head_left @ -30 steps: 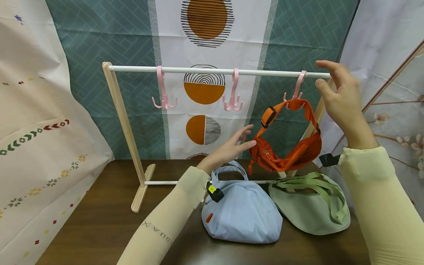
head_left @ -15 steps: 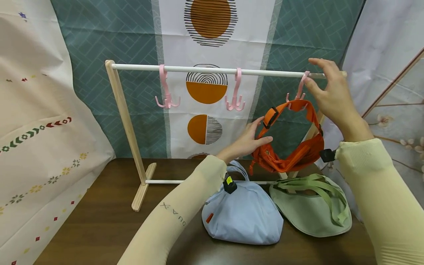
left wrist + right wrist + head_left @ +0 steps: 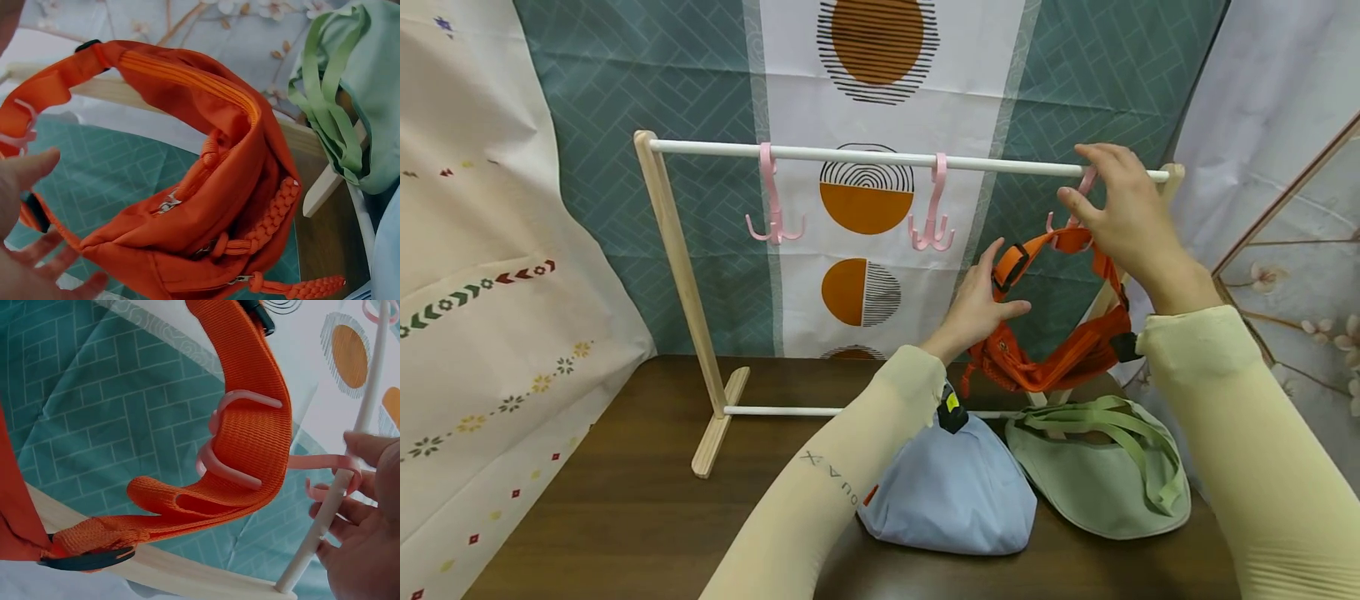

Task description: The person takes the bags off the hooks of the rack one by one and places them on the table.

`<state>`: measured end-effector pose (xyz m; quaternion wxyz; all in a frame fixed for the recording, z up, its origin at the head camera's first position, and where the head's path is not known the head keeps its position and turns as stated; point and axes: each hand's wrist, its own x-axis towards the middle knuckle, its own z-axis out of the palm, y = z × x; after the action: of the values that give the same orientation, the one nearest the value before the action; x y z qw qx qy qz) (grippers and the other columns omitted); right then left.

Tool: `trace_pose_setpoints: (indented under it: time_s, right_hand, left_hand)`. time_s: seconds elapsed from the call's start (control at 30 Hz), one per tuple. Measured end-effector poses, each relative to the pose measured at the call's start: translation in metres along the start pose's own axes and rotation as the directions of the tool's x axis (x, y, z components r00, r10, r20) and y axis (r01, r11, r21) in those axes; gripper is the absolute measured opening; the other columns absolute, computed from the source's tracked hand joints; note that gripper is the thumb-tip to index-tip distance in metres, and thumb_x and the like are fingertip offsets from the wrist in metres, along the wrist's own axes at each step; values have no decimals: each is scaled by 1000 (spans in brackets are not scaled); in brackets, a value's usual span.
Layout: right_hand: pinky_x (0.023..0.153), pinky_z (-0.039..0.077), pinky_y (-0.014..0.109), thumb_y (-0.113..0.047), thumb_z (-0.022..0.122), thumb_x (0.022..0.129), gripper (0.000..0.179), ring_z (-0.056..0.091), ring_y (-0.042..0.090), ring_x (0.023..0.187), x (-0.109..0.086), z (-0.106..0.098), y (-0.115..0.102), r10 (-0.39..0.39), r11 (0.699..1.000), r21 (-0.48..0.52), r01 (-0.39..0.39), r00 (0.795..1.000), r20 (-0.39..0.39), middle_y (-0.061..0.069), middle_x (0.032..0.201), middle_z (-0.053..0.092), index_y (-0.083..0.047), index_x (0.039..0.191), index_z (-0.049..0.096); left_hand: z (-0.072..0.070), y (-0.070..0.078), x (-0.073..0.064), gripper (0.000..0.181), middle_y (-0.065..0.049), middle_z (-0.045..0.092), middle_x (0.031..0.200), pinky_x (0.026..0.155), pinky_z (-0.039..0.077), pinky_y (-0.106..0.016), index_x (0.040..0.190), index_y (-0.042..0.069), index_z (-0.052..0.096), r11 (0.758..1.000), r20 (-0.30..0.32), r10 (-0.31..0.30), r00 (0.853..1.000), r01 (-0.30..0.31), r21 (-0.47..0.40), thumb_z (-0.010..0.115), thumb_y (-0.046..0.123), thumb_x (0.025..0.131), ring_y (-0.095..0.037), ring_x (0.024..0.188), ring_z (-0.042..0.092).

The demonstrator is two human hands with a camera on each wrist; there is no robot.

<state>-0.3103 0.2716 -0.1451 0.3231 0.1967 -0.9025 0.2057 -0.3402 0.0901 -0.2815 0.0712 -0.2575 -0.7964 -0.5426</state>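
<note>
While a dark brown tabletop (image 3: 625,492) fills the foreground, an orange bag (image 3: 1043,374) hangs between two hands

Although patterned fabric surrounds the work, the tabletop itself is plain, its wood-look surface catching a soft sheen at the near edge. Behind it hangs a teal cloth (image 3: 655,75) with a brick-like line pattern and a white central panel (image 3: 955,75) of ochre circles and black stripes. To the left falls a cream cloth (image 3: 482,208), creased and dotted with small flowers and diamonds; to the right, a pale cloth (image 3: 1300,267) carries branches and blossoms.

On the tabletop stands a rack with wooden posts (image 3: 679,267), a white top rail (image 3: 865,158) and a white lower bar (image 3: 782,411). Pink hooks hang from the rail: a left-hand hook (image 3: 772,208), a middle hook (image 3: 934,208) and a right-hand hook (image 3: 319,462). The orange bag's strap (image 3: 256,437) sits in the prongs of the right-hand hook, with the body of the bag slung below, above the surface.

The left hand (image 3: 976,310) is spread wide beside the orange bag, thumb well apart from the fingers; contact is hard to tell. The right hand (image 3: 1126,215) has thumb and fingers parted about the rail near the right-hand hook's top; whether it touches either cannot be told. A light blue bag (image 3: 962,492), partly behind the left sleeve (image 3: 827,475), and a green bag (image 3: 1097,492) lie side by side below.
</note>
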Motion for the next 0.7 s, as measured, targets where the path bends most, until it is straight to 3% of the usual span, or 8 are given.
trace_pose_setpoints:
  time_s: [0.13, 0.3, 0.5, 0.7]
  right_hand:
    - [128, 7, 47, -10, 59, 106, 49, 41, 48, 141, 1, 1, 2, -25, 997, -68, 25, 1000, -7, 31, 143, 51, 4, 152, 47]
    - [128, 7, 43, -6, 58, 106, 47, 43, 48, 139, 2, -2, 5, -39, 999, -26, 39, 999, 4, 32, 139, 53, 6, 151, 48]
    - [128, 7, 40, -3, 57, 106, 48, 43, 47, 141, 2, -4, 8, -46, 999, 14, 46, 999, 16, 33, 146, 51, 6, 152, 47]
    - [128, 11, 42, -4, 60, 105, 48, 42, 47, 143, 1, -6, 10, -36, 999, 33, 36, 999, 1, 31, 147, 52, 4, 151, 49]
  left_hand:
    - [6, -1, 0, 80, -11, 58, 136, 91, 51, -32, 164, 26, 30, 998, -72, 27, 997, -23, 61, 76, 22, 98, -21, 113, 60]
    - [5, -4, -2, 55, -7, 68, 120, 76, 49, -25, 158, 24, 44, 989, -134, 103, 986, -87, 121, 62, 17, 106, -16, 94, 63]
    - [3, -3, -1, 46, -8, 61, 107, 77, 43, -28, 155, 17, 48, 991, -144, 107, 984, -93, 98, 56, 24, 110, -20, 90, 55]
    - [2, 2, -2, 43, -10, 58, 109, 80, 44, -27, 149, 10, 53, 994, -176, 108, 979, -106, 24, 54, 28, 110, -18, 87, 56]
